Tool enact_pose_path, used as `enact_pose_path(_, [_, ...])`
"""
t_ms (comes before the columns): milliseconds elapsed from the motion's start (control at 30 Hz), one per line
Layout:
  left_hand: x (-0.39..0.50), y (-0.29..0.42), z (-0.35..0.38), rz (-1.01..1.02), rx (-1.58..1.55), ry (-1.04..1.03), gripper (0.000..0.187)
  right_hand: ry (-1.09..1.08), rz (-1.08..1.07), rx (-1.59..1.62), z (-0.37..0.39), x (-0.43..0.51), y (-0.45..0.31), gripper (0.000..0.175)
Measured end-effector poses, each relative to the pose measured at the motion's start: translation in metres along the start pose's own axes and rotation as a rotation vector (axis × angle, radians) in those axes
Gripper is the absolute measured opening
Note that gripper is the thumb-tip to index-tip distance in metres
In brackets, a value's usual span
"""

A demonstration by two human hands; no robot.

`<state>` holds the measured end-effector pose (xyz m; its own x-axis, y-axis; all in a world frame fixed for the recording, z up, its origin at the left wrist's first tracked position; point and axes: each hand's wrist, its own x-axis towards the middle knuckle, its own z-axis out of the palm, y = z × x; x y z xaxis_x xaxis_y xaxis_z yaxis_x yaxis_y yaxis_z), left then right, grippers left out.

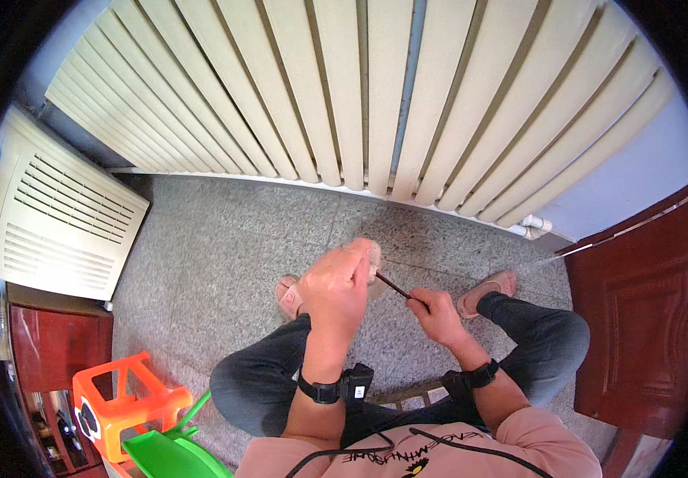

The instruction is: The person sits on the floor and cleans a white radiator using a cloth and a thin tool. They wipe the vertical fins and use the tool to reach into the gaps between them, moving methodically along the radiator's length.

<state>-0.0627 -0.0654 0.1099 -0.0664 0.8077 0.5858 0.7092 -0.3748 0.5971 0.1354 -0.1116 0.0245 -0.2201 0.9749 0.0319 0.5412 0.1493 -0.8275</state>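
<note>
My right hand grips one end of a thin dark brown rod, thumb laid along it. The rod slants up and left to my left hand, which is closed and blurred. Beside its fingers shows a pale item, too smeared to name; the rod's far end meets it there. Whether my left hand holds the pale item, the rod's end or both is hard to see. Both hands are in front of me, above the speckled grey floor and between my knees.
A cream radiator spans the wall ahead. To the left stand a vented cream appliance and a reddish cabinet. An orange plastic stool and a green plastic dustpan-like item are at lower left. A dark red panelled door is at right.
</note>
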Motion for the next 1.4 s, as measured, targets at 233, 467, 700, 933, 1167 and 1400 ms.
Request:
enact_pose_path(233, [-0.009, 0.022, 0.006, 0.057, -0.089, -0.151, 0.010, 0.142, 0.030, 0.291, -0.003, 0.009, 0.000, 0.008])
enact_pose_path(467, [-0.017, 0.019, 0.019, 0.103, -0.116, -0.204, 0.016, 0.133, -0.099, 0.157, 0.010, 0.013, 0.001, 0.010])
enact_pose_path(700, [-0.017, 0.034, 0.012, -0.057, -0.452, -0.430, 0.053, 0.162, 0.140, 0.809, -0.026, 0.029, -0.017, 0.014])
enact_pose_path(933, [0.013, -0.017, -0.009, -0.358, -0.601, -0.380, 0.071, -0.010, 0.069, 0.988, -0.059, 0.034, -0.034, 0.021])
enact_pose_path(1167, [0.020, -0.063, 0.079, -0.413, -0.819, -0.728, 0.048, -0.087, 0.327, 0.869, -0.046, 0.044, -0.034, 0.018])
enact_pose_path(1400, [-0.038, -0.102, 0.132, -0.692, -0.847, -0.695, 0.037, 0.077, 0.724, 1.006, -0.011, 0.074, 0.005, 0.013])
